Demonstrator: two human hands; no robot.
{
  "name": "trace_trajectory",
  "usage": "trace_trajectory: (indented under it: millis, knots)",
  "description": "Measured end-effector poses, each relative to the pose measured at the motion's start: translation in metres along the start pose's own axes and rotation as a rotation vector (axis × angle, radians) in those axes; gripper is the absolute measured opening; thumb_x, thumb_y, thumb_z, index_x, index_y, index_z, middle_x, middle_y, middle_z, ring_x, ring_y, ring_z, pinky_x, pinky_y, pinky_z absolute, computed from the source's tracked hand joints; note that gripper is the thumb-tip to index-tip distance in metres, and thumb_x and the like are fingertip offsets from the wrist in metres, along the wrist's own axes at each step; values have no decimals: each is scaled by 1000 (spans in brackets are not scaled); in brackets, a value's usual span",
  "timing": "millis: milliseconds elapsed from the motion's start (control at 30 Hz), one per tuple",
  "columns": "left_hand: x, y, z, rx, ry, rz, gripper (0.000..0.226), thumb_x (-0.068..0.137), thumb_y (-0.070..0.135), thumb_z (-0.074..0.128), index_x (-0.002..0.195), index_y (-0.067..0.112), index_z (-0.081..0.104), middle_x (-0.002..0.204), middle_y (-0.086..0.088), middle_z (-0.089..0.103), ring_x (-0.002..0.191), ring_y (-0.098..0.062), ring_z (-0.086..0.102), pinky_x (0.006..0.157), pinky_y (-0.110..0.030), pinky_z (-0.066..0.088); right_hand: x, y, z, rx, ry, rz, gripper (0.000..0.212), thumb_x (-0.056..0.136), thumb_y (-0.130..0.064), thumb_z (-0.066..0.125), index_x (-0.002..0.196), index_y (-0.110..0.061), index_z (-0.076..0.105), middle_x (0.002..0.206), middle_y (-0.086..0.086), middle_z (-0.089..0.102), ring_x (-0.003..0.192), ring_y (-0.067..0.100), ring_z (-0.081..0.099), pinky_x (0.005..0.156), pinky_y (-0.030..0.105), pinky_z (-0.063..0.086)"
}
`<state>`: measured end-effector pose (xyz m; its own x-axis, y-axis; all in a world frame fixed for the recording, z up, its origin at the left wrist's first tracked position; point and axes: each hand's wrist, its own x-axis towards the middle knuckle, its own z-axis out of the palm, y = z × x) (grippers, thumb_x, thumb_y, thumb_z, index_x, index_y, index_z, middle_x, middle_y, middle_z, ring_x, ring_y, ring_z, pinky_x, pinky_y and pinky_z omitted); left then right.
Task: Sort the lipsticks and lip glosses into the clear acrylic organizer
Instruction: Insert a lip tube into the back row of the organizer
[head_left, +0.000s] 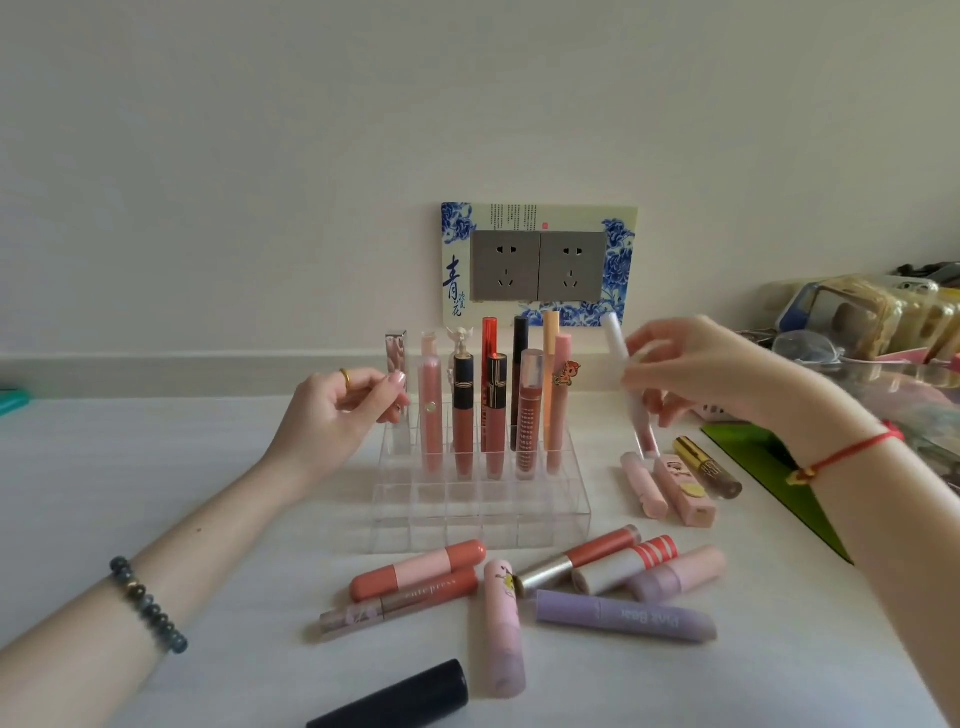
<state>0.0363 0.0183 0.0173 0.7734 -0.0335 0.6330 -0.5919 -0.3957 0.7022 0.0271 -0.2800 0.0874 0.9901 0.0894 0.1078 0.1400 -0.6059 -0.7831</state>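
The white tabletop (156, 467) runs to a pale wall carrying a blue-flowered plate with 2 sockets (537, 265). At its middle sits the clear organizer (480, 514), its front rows bare and its rear rows holding upright tubes, among them a pink gloss (430, 410) and a black-capped tube (520, 384). The left hand (337, 410), with a ring and a beaded bracelet on that arm, curls its fingers round the lower part of a silver-capped tube (396, 356) standing at the organizer's rear left corner. The right hand (696, 374), a red cord at its wrist, pinches a white tube (621, 364) tilted in the air just right of the organizer. A green mat (769, 467) lies under that arm. In front of the organizer loose tubes lie flat: a purple tube (626, 616), a coral tube (418, 569), a pink tube (501, 629) and a dark tube (395, 696) at the near edge. To the organizer's right lie 3 more, 1 of them gold-capped (709, 467).
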Motion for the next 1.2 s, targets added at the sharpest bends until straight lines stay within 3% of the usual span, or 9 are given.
trace_trajectory:
  millis: [100, 300, 467, 600, 700, 900, 1100, 1200]
  knots:
    - [4, 6, -2, -75, 12, 18, 27, 89, 20, 54, 65, 21, 67, 57, 10, 66, 58, -2, 59, 64, -10, 47, -14, -22, 1, 127, 6, -115, 27, 76, 1, 63, 91, -19, 55, 75, 11, 69, 50, 13, 65, 45, 21, 51]
    - [12, 19, -11, -212, -46, 57, 19, 76, 37, 58, 75, 22, 69, 67, 9, 70, 62, -4, 60, 65, -13, 49, -25, -63, 45, 207, -55, -323, 31, 79, -4, 62, 107, -13, 51, 76, 12, 71, 62, 21, 69, 52, 27, 56]
    - [15, 21, -17, -250, -47, 45, 22, 72, 39, 60, 82, 21, 68, 67, 14, 71, 58, 1, 58, 62, -9, 45, -14, -87, 86, 78, 4, -440, 24, 84, -12, 57, 106, -16, 47, 74, 6, 71, 55, 15, 68, 42, 16, 48]
    - [17, 17, -24, -288, -91, 9, 20, 64, 39, 67, 81, 27, 68, 69, 14, 72, 67, 0, 65, 67, -13, 50, -1, -99, 106, 83, 48, -495, 19, 86, -17, 57, 103, -14, 49, 72, 4, 72, 56, 15, 68, 62, 37, 59]
    - [16, 10, -27, -267, -126, -34, 22, 57, 43, 71, 74, 30, 70, 72, 10, 73, 74, -8, 69, 78, -22, 54, 6, -98, 115, 129, 64, -487, 20, 85, -19, 59, 103, -12, 53, 73, 3, 72, 59, 15, 69, 64, 37, 59]
    - [13, -2, -29, -169, -211, -46, 21, 71, 24, 74, 85, 9, 69, 64, 3, 70, 69, -16, 66, 73, -22, 51, 14, -94, 125, 198, 103, -465, 17, 83, -20, 64, 96, -12, 60, 76, 3, 72, 62, 16, 69, 65, 36, 59]
    - [11, -6, -23, -124, -202, -46, 5, 77, 11, 70, 82, 13, 68, 62, 6, 69, 66, -12, 65, 63, -13, 44, 16, -92, 129, 199, 161, -516, 12, 83, -18, 63, 94, -15, 59, 77, 1, 71, 66, 15, 69, 68, 36, 59]
    - [8, -8, -20, -76, -188, -60, 5, 78, 13, 70, 82, 14, 68, 65, 5, 70, 67, -10, 65, 61, -10, 41, 17, -89, 130, 170, 250, -578, 16, 83, -20, 62, 98, -22, 57, 72, -9, 67, 64, 5, 64, 69, 27, 56]
